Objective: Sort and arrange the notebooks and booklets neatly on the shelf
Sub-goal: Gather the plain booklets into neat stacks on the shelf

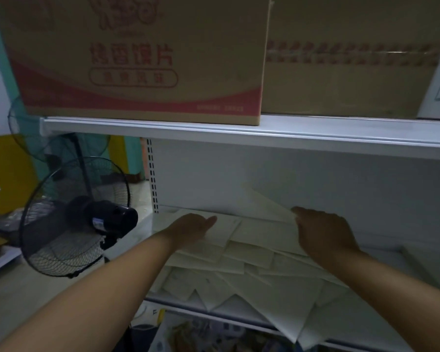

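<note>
Several thin pale booklets (239,273) lie in a loose, overlapping heap on the white middle shelf (381,252), some corners hanging over its front edge. My left hand (192,228) lies flat with straight fingers on a booklet at the back left of the heap. My right hand (323,231) pinches the edge of one booklet (267,205), which is lifted and tilted up against the shelf's back wall. Both forearms reach in from below.
A printed cardboard box (137,59) and a plain one (346,67) stand on the upper shelf (239,132). A black standing fan (79,217) is close to the left of the shelf unit. Packaged goods show on the level below (201,331).
</note>
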### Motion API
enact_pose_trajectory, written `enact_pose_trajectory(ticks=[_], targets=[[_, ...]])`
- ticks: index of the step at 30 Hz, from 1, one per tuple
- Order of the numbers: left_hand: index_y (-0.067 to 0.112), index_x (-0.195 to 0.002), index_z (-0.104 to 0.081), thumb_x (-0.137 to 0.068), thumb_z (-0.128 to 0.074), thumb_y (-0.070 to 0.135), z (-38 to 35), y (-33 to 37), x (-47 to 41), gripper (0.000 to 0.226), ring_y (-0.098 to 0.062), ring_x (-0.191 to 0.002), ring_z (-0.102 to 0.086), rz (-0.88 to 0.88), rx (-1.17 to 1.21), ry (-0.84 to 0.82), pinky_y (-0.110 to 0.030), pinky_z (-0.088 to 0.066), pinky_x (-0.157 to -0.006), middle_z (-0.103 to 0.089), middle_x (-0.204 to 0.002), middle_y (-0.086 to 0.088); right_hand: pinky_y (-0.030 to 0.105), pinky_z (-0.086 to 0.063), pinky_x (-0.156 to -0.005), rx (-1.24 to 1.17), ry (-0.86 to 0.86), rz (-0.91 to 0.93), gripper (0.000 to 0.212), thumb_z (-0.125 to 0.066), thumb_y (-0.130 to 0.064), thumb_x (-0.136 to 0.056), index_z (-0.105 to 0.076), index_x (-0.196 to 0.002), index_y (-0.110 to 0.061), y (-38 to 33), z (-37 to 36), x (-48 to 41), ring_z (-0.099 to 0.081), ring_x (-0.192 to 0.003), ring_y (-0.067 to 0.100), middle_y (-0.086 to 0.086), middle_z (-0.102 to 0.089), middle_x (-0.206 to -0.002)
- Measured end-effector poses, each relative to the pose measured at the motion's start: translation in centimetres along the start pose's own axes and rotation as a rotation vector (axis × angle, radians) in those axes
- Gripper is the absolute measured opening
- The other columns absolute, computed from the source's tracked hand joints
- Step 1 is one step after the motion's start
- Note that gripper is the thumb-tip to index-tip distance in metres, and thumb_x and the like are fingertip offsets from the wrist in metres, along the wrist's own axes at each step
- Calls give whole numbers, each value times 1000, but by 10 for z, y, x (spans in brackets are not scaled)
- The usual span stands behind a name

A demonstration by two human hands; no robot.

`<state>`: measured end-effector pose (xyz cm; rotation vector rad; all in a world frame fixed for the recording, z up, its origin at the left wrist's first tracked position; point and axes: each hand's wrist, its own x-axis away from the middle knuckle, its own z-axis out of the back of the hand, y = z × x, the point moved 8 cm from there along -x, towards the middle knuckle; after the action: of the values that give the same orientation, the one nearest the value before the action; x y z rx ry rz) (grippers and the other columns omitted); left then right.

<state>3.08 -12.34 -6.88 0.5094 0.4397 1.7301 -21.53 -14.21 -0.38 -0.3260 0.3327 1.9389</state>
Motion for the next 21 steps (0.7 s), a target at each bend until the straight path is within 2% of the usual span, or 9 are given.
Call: enact_pose_trajectory(ticks=[3, 6, 9, 11, 13, 14, 16, 19, 21], targets=[[21, -124, -50, -94, -35, 56, -9, 14, 12, 49, -28, -98, -63, 51, 829, -110, -35, -49, -86, -60, -116, -6, 29, -45, -85, -112, -24, 86, 40, -38, -11, -90, -44, -127, -24, -64, 1, -9, -61, -106, 27, 5, -61, -122], [11, -109, -54, -99, -42, 23, -4, 9, 23, 19, -30, -80, -62, 117, 1419, 7, -42, -53, -77, -62, -89, -11, 30, -46, -86, -255, -6, 329, 35, -38, -20, -92, -44, -126, -25, -136, -7, -5, -58, -110, 27, 3, -57, -126], [5, -115, -52, -93, -36, -1, 16, -41, 34, 28, -30, -78, -60, 169, 1513, 274, -40, -52, -70, -63, -90, -15, 27, -35, -106, -423, -126, 542, 57, -44, -48, -93, -27, -144, -29, -171, -36, 0, -34, -137, 14, -7, -30, -152], [11, -111, -53, -92, -37, -3, 29, -74, 47, 29, -29, -83, -59, 207, 1481, 427, -39, -52, -71, -62, -93, -11, 24, -16, -115, -538, -328, 459, 88, -47, -69, -80, -9, -150, -31, -166, -67, -6, -10, -144, 6, -14, -4, -158], [15, -107, -55, -90, -38, -3, 38, -98, 65, 30, -27, -81, -58, 273, 1436, 541, -37, -51, -70, -62, -91, -8, 29, -9, -118, -466, -418, 391, 92, -46, -70, -81, -5, -151, -27, -157, -93, -14, -3, -146, 10, -7, 4, -159], [14, -105, -56, -89, -39, -3, 41, -108, 72, 29, -27, -80, -57, 300, 1413, 580, -37, -49, -70, -61, -89, -8, 31, -10, -119, -388, -430, 384, 85, -45, -64, -86, -8, -151, -23, -154, -103, -18, -4, -146, 13, -2, 1, -159], [9, -105, -57, -89, -41, -2, 44, -125, 84, 25, -31, -79, -57, 344, 1388, 631, -37, -48, -74, -61, -87, -12, 32, -26, -112, -297, -377, 380, 67, -44, -54, -92, -28, -145, -17, -152, -113, -28, -26, -140, 19, 4, -25, -153], [5, -107, -57, -90, -42, 0, 45, -141, 96, 23, -34, -81, -58, 393, 1355, 628, -38, -48, -74, -63, -91, -19, 32, -41, -88, -197, -227, 417, 34, -40, -40, -95, -50, -120, -18, -159, -106, -38, -51, -112, 23, 5, -53, -122], [5, -113, -55, -90, -42, 1, 44, -145, 101, 27, -36, -80, -59, 413, 1336, 610, -36, -49, -68, -62, -93, -22, 27, -46, -65, -109, -57, 500, 23, -68, -33, -78, -63, -92, -16, -169, -100, -40, -63, -79, 22, 7, -64, -88]])
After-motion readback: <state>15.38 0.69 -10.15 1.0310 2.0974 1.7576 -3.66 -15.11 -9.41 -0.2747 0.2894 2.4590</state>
